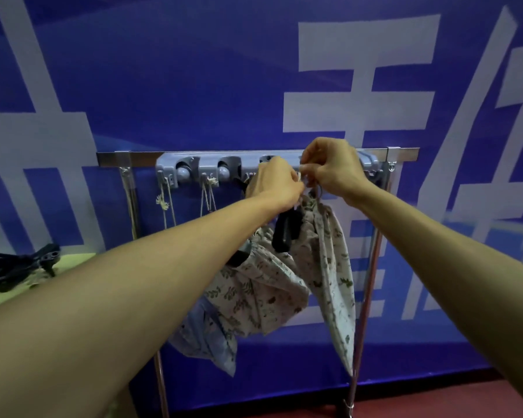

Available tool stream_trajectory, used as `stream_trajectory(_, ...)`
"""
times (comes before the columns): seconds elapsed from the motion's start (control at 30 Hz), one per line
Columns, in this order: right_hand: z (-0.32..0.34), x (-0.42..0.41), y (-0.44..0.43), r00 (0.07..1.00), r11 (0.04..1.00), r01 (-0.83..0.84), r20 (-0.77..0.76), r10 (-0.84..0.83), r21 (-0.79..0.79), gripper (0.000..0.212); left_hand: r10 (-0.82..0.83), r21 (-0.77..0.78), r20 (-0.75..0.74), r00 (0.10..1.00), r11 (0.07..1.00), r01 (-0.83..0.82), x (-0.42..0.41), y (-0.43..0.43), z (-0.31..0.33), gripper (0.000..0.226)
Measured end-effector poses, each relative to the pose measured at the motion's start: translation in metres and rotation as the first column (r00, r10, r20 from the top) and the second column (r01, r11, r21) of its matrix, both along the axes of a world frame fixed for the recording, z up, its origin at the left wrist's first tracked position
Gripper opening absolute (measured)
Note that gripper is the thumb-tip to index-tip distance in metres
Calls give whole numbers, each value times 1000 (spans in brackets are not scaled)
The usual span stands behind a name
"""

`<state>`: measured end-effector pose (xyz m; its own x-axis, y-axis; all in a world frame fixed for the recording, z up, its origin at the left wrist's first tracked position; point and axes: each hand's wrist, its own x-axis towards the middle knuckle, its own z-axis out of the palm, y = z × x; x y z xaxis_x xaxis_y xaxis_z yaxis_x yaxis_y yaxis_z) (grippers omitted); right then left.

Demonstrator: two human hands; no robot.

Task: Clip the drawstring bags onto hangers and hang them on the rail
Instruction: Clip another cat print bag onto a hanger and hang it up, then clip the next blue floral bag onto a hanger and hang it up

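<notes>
**Both hands at the rail, pinching bag cords**

A blue banner (194,86) with large white characters fills the wall behind a metal rail (112,159) on thin uprights. A grey clip rack (245,167) is mounted along the rail, with loose cords (166,203) dangling from its left end. The left hand (277,184) and right hand (332,168) meet at the rack, fingers closed on the pale drawstring of a leaf-print bag (329,267) hanging below them. A black clip hanger (286,233) hangs against the cloth. At far left, black hangers (18,265) lie on a yellow-green table (73,262). The floor (435,402) is dark red.
</notes>
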<state>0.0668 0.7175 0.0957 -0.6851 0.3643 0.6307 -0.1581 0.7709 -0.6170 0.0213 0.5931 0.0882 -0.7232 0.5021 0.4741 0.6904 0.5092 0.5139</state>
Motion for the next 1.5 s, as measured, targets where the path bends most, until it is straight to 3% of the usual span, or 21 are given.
stream_trajectory(0.1, 0, -7, 6, 1000, 999, -5, -23, 4, -32, 9, 76, -121, -211, 975, 987, -103, -6, 7, 1, 26)
stream_trajectory(0.2, 1, -15, 10, 998, 999, -10, -56, 7, -42, 12, 70, -172, -282, 957, 978, -122, -19, 8, 7, 25)
stream_trajectory(0.33, -1, -28, 7, 1000, 997, -20, -21, 19, -78, 14, 39, -187, -194, 980, 979, -76, -30, 13, 3, 16)
stream_trajectory(0.53, -10, -32, 18, 997, 963, -49, 50, 65, -264, 16, 72, -271, -190, 979, 955, -123, -33, 22, 2, 24)
stream_trajectory(0.7, -17, -26, 13, 993, 993, 7, 116, 7, -120, 16, 39, -307, -219, 975, 946, -107, -32, 26, -7, 24)
stream_trajectory(0.93, -9, -3, 7, 992, 979, 31, 126, -6, -200, 33, -52, -189, -133, 990, 982, 27, -19, -15, -1, 28)
stream_trajectory(1.1, 13, 7, -29, 991, 993, 114, 66, -114, 4, 32, -84, -103, -80, 993, 992, 76, -7, -79, 9, 26)
stream_trajectory(1.3, 18, -6, -119, 975, 989, -145, 171, 141, 7, 26, 28, -30, 7, 1000, 999, -28, -9, -177, 20, 23)
stream_trajectory(1.5, 3, -41, -241, 856, 902, -430, 337, 391, 44, 14, 147, -14, 114, 983, 989, -146, -16, -307, 13, 17)
